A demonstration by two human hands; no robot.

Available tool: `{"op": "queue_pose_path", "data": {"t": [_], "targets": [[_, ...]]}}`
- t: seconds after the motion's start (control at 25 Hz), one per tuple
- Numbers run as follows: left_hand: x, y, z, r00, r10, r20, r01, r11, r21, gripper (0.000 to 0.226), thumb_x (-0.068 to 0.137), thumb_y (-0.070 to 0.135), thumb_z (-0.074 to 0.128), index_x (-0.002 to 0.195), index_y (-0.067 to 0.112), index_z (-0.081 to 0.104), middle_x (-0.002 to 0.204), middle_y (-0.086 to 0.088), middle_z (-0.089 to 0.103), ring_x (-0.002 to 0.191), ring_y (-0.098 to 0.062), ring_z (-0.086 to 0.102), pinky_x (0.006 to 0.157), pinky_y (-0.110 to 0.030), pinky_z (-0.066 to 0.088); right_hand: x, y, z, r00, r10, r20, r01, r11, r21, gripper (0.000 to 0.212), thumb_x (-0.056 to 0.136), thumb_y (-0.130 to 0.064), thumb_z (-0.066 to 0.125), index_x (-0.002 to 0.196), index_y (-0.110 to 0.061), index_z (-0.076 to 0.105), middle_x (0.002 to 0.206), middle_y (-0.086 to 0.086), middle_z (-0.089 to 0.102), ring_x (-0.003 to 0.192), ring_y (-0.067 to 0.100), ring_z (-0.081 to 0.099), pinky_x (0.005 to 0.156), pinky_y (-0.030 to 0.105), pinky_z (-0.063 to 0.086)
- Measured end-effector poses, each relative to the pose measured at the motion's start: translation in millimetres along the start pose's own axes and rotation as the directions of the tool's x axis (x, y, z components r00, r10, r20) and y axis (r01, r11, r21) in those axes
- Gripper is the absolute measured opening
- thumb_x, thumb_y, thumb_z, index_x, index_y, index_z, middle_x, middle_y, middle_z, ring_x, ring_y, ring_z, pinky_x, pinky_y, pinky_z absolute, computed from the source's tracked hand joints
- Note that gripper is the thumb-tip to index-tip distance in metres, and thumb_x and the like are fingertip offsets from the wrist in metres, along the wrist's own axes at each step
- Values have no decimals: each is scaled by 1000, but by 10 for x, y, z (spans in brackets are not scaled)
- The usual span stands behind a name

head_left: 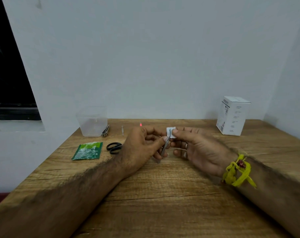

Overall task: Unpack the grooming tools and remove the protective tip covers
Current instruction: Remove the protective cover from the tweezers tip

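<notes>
A wooden table (pixel 163 194) with a brown grain and visible plank seams stands pushed against a plain pale wall (pixel 154 57), with a dark window (pixel 7 74) at the left. The white cardboard box (pixel 232 115) at the far right carries dark printed lines and a code label, too small to read; the green foil sachet (pixel 87 150) at the left bears white print, also unreadable. Above the middle of the table the left hand (pixel 142 148) pinches slim silver metal tweezers (pixel 165 146) between thumb and fingers. Their long axis runs steeply, the rear end low toward the person and the tip up and away, slightly rightward. The right hand (pixel 195 148), with a ring and a yellow thread band (pixel 238 170) at the wrist, pinches a small white cover (pixel 171 133) at the tweezers' tip. Black-handled scissors (pixel 114 148) lie beside the sachet; a clear plastic tub (pixel 92 123), a metal nail clipper (pixel 106 131), a thin silver tool (pixel 122 130) and a small red item (pixel 140 124) sit near the wall.
</notes>
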State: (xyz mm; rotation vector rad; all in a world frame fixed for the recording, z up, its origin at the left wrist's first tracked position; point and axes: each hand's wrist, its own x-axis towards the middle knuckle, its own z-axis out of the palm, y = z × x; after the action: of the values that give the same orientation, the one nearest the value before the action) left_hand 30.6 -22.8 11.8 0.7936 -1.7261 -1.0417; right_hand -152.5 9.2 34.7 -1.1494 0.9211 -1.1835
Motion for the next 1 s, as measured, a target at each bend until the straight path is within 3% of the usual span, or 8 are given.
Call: {"op": "queue_pose_path", "data": {"t": [0.16, 0.32, 0.44, 0.64, 0.84, 1.0], "targets": [[5, -24, -7, 999, 18, -27, -18, 999, 30, 11, 93, 11, 70, 104, 11, 74, 81, -13, 77, 67, -30, 75, 56, -34, 61, 3, 51, 24, 999, -35, 1, 35, 996, -77, 18, 82, -18, 71, 96, -7, 76, 85, 6, 72, 73, 10, 63, 62, 26, 48], [13, -31, -10, 999, 18, -28, -18, 1000, 20, 14, 92, 10, 70, 105, 13, 75, 83, -10, 78, 69, -27, 76, 63, -35, 64, 15, 33, 3, 999, -34, -4, 34, 999, -36, 11, 87, -15, 68, 93, -11, 76, 82, 2, 73, 71, 7, 63, 60, 24, 48], [19, -31, -5, 1000, -2, -30, 3, 1000, 27, 17, 92, 6, 69, 107, 13, 75, 89, -7, 79, 74, -27, 77, 73, -41, 64, 12, 35, 12, 999, -25, -25, 22, 994, -109, 14, 89, -14, 68, 98, -7, 76, 89, 7, 74, 71, 8, 62, 59, 26, 49], [9, -8, 12, 999, -22, 31, 21, 1000, 16, 27, 95, -1, 65, 117, 12, 72, 97, -7, 79, 83, -26, 77, 80, -35, 63, 4, 6, 2, 997, -37, -62, 35, 998, -46, 13, 90, -11, 65, 99, -4, 74, 90, 11, 73, 72, 10, 63, 62, 27, 48], [-11, 17, 19, 999, -35, -5, 35, 999, -26, 24, 93, -4, 66, 113, 8, 71, 87, -13, 78, 75, -27, 77, 66, -28, 62, -14, 1, -3, 997, -42, -61, 39, 998, -59, 13, 90, -10, 65, 97, -5, 75, 84, 7, 72, 68, 7, 63, 59, 25, 48], [-2, 6, 6, 997, -45, -56, 42, 998, -46, 20, 91, -2, 69, 106, 11, 71, 83, -10, 78, 73, -26, 77, 66, -28, 62, 4, 44, 10, 996, -62, -63, 54, 991, -124, 13, 90, -12, 67, 96, -3, 75, 85, 9, 72, 70, 11, 61, 59, 28, 48]]}}
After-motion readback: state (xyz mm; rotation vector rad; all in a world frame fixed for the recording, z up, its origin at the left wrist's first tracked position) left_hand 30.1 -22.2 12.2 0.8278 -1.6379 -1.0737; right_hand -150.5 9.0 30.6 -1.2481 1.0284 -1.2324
